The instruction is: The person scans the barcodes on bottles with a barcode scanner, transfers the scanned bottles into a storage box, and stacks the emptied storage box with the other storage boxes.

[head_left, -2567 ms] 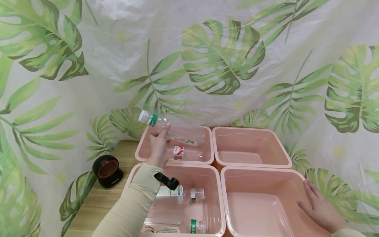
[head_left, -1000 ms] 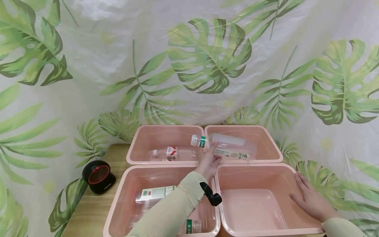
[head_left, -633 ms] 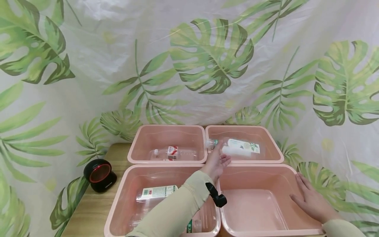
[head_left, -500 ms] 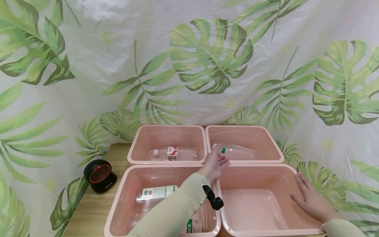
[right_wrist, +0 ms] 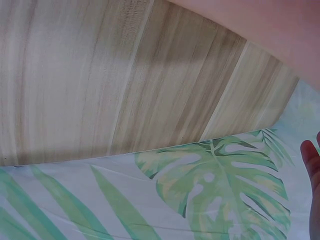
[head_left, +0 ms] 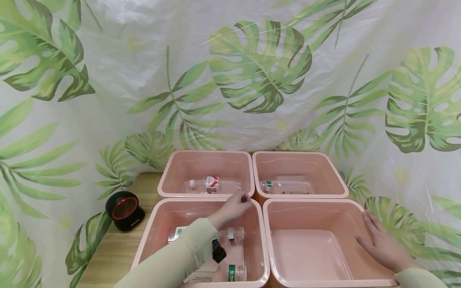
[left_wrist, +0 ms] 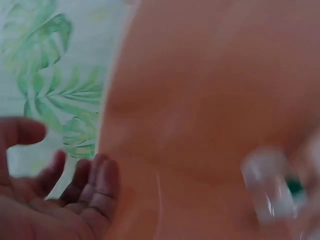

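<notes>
Pink plastic near-left bin [head_left: 256,244]: clear bottles [head_left: 235,273] lying inside; my empty left hand [head_left: 232,209] over its far rim, fingers loose. My right hand [head_left: 385,245], fingers extended, at the near-right bin [head_left: 307,252]. Far-left bin [head_left: 207,166]: red-labelled bottle [head_left: 212,183]. Far-right bin [head_left: 295,166]: green-banded bottle [head_left: 286,186].

L arm [head_left: 176,252] angling fwd, L hand [head_left: 232,210] hovering w/ fingers [left_wrist: 104,187] hanging loosely bent, R hand [head_left: 387,248] resting well apart, fingers lying nearly straight, thumb [head_left: 364,242] sticking out

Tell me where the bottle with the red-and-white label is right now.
In the head view, the clear bottle with the red-and-white label lies on its side in the far-left pink bin, just beyond the person's left hand.
</notes>
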A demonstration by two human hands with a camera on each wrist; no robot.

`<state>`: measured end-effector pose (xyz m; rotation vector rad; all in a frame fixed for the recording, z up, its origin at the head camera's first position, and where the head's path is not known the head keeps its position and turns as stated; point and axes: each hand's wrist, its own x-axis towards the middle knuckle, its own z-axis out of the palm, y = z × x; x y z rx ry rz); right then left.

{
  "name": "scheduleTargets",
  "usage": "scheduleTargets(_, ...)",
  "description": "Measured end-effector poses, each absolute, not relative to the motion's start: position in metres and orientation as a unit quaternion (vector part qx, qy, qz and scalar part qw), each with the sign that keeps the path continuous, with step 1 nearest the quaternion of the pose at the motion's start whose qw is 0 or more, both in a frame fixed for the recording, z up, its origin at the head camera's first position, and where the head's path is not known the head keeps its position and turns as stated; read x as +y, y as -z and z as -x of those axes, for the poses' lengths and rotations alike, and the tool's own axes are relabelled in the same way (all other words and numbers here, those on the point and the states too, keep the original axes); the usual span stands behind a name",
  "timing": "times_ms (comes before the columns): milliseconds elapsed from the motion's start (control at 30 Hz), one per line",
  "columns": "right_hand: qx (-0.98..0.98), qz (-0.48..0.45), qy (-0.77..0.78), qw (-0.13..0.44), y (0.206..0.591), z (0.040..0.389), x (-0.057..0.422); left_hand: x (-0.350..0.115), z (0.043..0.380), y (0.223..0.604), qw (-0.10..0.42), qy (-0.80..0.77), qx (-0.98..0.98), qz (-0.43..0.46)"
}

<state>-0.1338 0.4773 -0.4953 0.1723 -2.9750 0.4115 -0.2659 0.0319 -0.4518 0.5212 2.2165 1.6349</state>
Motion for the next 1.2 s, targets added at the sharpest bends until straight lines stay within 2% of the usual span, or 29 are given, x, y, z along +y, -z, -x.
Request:
scheduleTargets(133,-0.986,-0.061,-0.137,0.077,0.498,0.133,0.478,-0.001,0.257,0.457,0.152,-0.361,0.87,-0.299)
scheduleTargets(233,-0.985,-0.061,-0.138,0.081,0.498,0.133,0.479,-0.017,0.257,0.461,0.146,-0.269,0.898,-0.317)
scheduleTargets(467,-0.986,-0.061,-0.135,0.077,0.497,0.133,0.479,-0.035,0.265,0.478,0.156,-0.194,0.921,-0.299)
scheduleTargets(700,-0.985,-0.062,-0.142,0.069,0.498,0.133,0.479,-0.039,0.266,0.492,0.192,-0.15,0.927,-0.284)
scheduleTargets(1000,-0.986,-0.055,-0.145,0.061,0.495,0.133,0.479,-0.04,0.261,0.499,0.143,0.029,0.928,-0.344)
scheduleTargets(1200,-0.987,-0.054,-0.142,0.055,0.492,0.133,0.478,-0.044,0.264,0.504,0.136,0.008,0.918,-0.372)
